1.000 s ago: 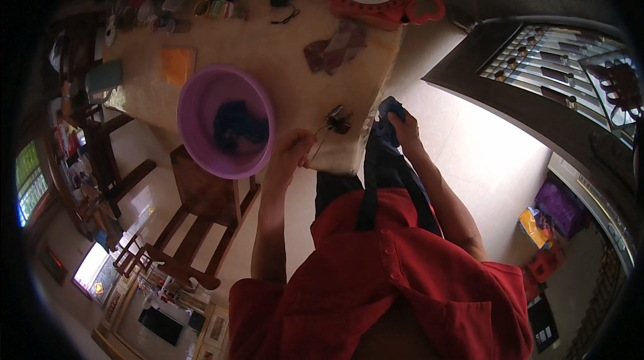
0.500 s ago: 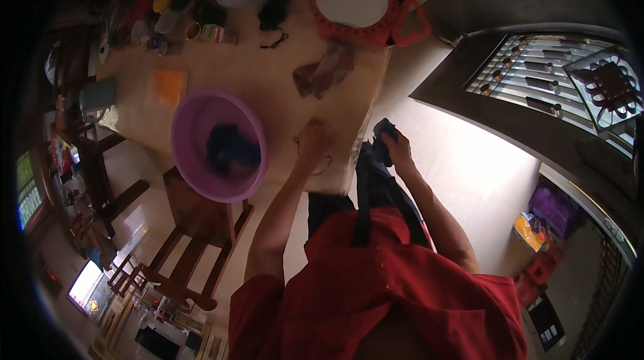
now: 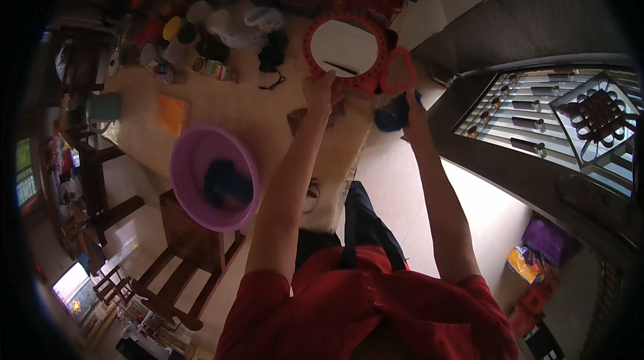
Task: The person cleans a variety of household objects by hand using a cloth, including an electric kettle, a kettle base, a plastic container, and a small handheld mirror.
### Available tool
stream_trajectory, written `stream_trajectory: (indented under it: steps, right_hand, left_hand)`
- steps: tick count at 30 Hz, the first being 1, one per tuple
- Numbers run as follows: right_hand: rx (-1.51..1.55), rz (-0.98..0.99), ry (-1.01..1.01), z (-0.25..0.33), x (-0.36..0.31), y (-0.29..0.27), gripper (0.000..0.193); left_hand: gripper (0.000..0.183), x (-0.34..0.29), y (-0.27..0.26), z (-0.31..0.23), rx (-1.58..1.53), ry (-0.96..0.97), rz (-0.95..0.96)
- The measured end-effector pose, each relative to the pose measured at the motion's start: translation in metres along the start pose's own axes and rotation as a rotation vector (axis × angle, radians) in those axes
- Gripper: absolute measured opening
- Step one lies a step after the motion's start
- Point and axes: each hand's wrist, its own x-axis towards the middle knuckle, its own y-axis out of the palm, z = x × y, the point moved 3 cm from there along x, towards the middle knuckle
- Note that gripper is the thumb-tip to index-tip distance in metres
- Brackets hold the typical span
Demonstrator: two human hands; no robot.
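Observation:
My left hand (image 3: 320, 95) is at the lower edge of a red-framed oval mirror (image 3: 344, 48), its fingers closed on the frame; some fingers are hidden. A red heart-shaped loop (image 3: 399, 70) sticks out on the mirror's right side. My right hand (image 3: 416, 117) grips a bunched dark blue cloth (image 3: 391, 116) just below that heart, past the table's right edge. Partly behind my left forearm lies a crumpled reddish-brown piece (image 3: 296, 118), thin like cloth or film. More dark blue cloth (image 3: 228, 182) sits inside a purple basin (image 3: 182, 189) to the left.
The basin rests near the table's front edge, above a wooden chair (image 3: 181, 226). Jars, bottles and bags (image 3: 194, 31) crowd the table's far left. An orange sheet (image 3: 172, 113) lies on the table (image 3: 231, 102). A dark-framed barred window (image 3: 530, 108) stands at right.
Both hands have moved farther forward. My left hand has gone from the table's near part to the mirror's frame. My right hand has carried the blue cloth up beside the heart loop.

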Motion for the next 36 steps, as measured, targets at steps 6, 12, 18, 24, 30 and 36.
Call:
stream_trajectory:
  steps: [6,12,18,24,30,36]
  right_hand:
    - [0.286,0.093,0.047,0.023,0.023,0.019,0.032]
    - [0.199,0.232,-0.058,0.038,-0.036,0.034,0.031]
    - [0.149,0.222,0.039,0.010,-0.120,0.038,0.036]
    - [-0.289,0.038,0.021,-0.015,-0.175,-0.003,0.024]
    - [-0.118,0.155,-0.015,0.046,-0.271,0.043,0.025]
    - [-0.271,0.279,-0.310,0.085,-0.346,0.108,0.030]
  left_hand:
    - [0.019,0.001,-0.003,0.000,0.038,0.003,0.010]
    - [0.036,-0.041,0.020,-0.024,-0.327,0.038,0.169]
    - [0.045,-0.082,0.002,-0.021,-0.547,0.042,0.230]
    - [0.037,-0.089,-0.074,0.006,-0.420,-0.074,0.221]
    - [0.024,-0.150,-0.111,0.028,-0.276,-0.241,0.169]
    - [0.033,-0.224,-0.097,0.020,0.067,-0.358,0.290]
